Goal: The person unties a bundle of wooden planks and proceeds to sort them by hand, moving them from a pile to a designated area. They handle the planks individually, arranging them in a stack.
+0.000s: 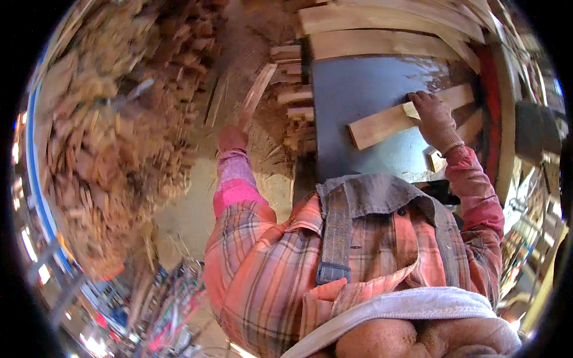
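Observation:
On the dark, smooth work surface (340,89) my right hand (434,119), in a work glove, closes over the upper edge of a pale wooden board (382,126). The board lies at a slant, its near end reaching left of the hand. Out to the left, away from the surface, my left hand (233,139) is closed round the lower end of a thin wooden strip (260,86). That strip points up and slightly to the right. Motion smears the left hand, so its separate fingers do not show.
A large heap of wood offcuts (101,173) fills the left side. Short pieces are stacked (296,95) beside the work surface. Long planks (382,45) lie across its far end. A red upright edge (492,107) bounds it on the right. Tangled cords (173,313) lie at lower left.

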`<state>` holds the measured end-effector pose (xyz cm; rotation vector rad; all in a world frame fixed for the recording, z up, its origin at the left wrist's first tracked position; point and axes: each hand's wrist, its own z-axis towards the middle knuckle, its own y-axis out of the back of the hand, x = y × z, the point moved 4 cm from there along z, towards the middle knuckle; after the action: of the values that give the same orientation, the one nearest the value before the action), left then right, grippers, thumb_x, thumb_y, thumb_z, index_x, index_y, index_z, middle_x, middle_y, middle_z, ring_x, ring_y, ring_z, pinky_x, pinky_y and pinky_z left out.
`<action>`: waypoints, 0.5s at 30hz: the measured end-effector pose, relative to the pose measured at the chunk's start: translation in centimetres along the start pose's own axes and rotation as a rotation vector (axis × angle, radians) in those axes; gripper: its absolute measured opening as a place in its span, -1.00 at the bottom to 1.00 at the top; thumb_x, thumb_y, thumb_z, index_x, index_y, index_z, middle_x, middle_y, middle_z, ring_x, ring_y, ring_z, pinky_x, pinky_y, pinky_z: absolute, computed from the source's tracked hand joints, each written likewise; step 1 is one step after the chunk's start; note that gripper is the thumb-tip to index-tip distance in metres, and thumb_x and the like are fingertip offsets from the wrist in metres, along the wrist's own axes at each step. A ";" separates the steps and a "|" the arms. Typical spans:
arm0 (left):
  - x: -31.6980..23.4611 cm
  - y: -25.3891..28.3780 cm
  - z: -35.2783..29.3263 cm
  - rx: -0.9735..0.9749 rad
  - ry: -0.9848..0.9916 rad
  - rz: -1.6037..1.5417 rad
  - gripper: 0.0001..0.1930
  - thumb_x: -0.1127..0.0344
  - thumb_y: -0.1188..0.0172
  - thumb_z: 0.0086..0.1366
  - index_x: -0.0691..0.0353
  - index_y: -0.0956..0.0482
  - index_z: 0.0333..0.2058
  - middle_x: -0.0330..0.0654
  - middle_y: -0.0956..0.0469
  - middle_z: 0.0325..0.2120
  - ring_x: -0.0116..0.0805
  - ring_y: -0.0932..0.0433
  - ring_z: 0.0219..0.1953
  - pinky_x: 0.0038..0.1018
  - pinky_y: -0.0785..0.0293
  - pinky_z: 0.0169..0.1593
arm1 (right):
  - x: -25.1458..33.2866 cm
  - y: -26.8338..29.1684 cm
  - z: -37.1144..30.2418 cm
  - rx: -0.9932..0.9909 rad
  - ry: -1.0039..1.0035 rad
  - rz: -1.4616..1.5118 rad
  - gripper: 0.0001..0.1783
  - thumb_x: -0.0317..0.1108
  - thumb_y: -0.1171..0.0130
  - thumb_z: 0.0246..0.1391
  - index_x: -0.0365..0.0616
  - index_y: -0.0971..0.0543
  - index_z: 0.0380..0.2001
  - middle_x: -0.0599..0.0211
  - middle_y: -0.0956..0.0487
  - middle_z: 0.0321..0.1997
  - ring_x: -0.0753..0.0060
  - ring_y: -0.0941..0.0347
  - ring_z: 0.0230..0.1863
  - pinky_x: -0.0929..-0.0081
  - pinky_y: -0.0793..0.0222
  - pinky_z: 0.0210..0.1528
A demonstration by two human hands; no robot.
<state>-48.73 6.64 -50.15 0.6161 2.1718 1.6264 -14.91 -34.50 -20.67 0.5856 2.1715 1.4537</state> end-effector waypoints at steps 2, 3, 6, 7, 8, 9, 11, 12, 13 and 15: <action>-2.7 0.4 4.3 0.144 -0.078 0.056 -0.72 0.15 -0.33 0.18 0.19 -0.74 -0.22 0.01 -0.70 -0.20 -0.04 -0.71 -0.14 -0.19 -0.65 -0.14 | -1.8 -2.0 -1.4 0.006 -0.070 0.024 -0.40 -0.36 -0.36 -0.03 -0.07 -0.47 0.14 0.20 -0.49 0.17 -0.01 -0.43 0.20 0.12 -0.46 0.15; -5.1 1.0 7.1 0.204 -0.138 0.087 -0.73 0.14 -0.32 0.19 0.18 -0.74 -0.22 -0.01 -0.71 -0.21 -0.08 -0.72 -0.14 -0.23 -0.65 -0.15 | -3.1 -2.8 -1.7 0.014 -0.111 0.029 -0.40 -0.34 -0.36 -0.03 -0.06 -0.47 0.13 0.21 -0.49 0.18 0.00 -0.42 0.23 0.13 -0.46 0.17; -8.9 -2.2 13.4 0.023 -0.605 0.170 -0.73 0.14 -0.26 0.24 0.18 -0.70 -0.20 -0.05 -0.70 -0.23 -0.15 -0.71 -0.16 -0.31 -0.63 -0.14 | -6.8 -2.4 -2.7 0.048 -0.248 0.061 -0.40 -0.26 -0.38 -0.06 -0.06 -0.49 0.10 0.23 -0.48 0.19 0.04 -0.40 0.25 0.17 -0.44 0.20; -11.3 -3.3 14.6 -0.020 -0.659 0.208 -0.74 0.15 -0.23 0.26 0.17 -0.68 -0.20 -0.07 -0.69 -0.23 -0.18 -0.70 -0.16 -0.31 -0.63 -0.13 | -8.3 -3.3 -3.2 0.043 -0.270 0.067 -0.40 -0.25 -0.39 -0.06 -0.06 -0.49 0.09 0.23 -0.48 0.18 0.04 -0.40 0.25 0.17 -0.45 0.19; -13.2 -4.0 15.7 -0.067 -0.689 0.240 -0.76 0.17 -0.20 0.27 0.16 -0.66 -0.21 -0.08 -0.68 -0.22 -0.21 -0.69 -0.16 -0.32 -0.62 -0.13 | -9.7 -3.9 -3.1 0.032 -0.269 0.066 -0.40 -0.24 -0.39 -0.07 -0.06 -0.50 0.09 0.23 -0.48 0.18 0.04 -0.41 0.24 0.17 -0.45 0.19; -14.3 -4.7 16.4 -0.106 -0.712 0.277 -0.78 0.18 -0.17 0.29 0.16 -0.65 -0.21 -0.10 -0.67 -0.22 -0.24 -0.68 -0.16 -0.33 -0.62 -0.12 | -10.5 -4.4 -3.7 -0.103 -0.224 0.010 -0.44 -0.23 -0.38 -0.07 0.03 -0.50 0.06 0.31 -0.49 0.07 0.12 -0.45 0.17 0.16 -0.53 0.06; -16.2 -4.8 17.7 -0.119 -0.709 0.326 -0.79 0.19 -0.13 0.33 0.14 -0.63 -0.20 -0.13 -0.66 -0.19 -0.28 -0.66 -0.13 -0.32 -0.60 -0.09 | -12.1 -5.3 -4.6 -0.136 -0.251 -0.018 -0.45 -0.24 -0.36 -0.07 0.02 -0.50 0.05 0.32 -0.50 0.07 0.14 -0.45 0.17 0.17 -0.54 0.04; -17.0 -4.5 18.3 -0.095 -0.693 0.341 -0.79 0.19 -0.11 0.35 0.13 -0.63 -0.19 -0.15 -0.65 -0.16 -0.29 -0.65 -0.11 -0.31 -0.60 -0.07 | -12.9 -5.4 -4.4 -0.159 -0.251 -0.037 -0.45 -0.24 -0.35 -0.07 0.02 -0.51 0.05 0.33 -0.50 0.07 0.16 -0.45 0.17 0.17 -0.55 0.02; -19.7 -3.3 17.6 -0.002 -0.694 0.343 -0.76 0.17 -0.10 0.37 0.13 -0.64 -0.15 -0.18 -0.65 -0.11 -0.29 -0.63 -0.05 -0.29 -0.59 -0.04 | -13.2 -6.0 -5.5 -0.142 -0.285 -0.075 -0.45 -0.25 -0.33 -0.07 0.02 -0.51 0.06 0.34 -0.50 0.06 0.16 -0.46 0.15 0.18 -0.55 0.01; -24.2 -0.8 16.1 0.177 -0.664 0.353 -0.71 0.13 -0.08 0.41 0.12 -0.67 -0.08 -0.22 -0.64 0.00 -0.27 -0.60 0.05 -0.24 -0.57 0.03 | -14.0 -6.7 -6.9 -0.119 -0.326 -0.150 -0.44 -0.27 -0.31 -0.07 0.03 -0.51 0.08 0.35 -0.50 0.06 0.16 -0.49 0.12 0.19 -0.56 0.00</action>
<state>-20.08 6.34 -54.77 1.4241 1.7699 1.1348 -8.36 -50.00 -22.68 0.5601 1.8230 1.2973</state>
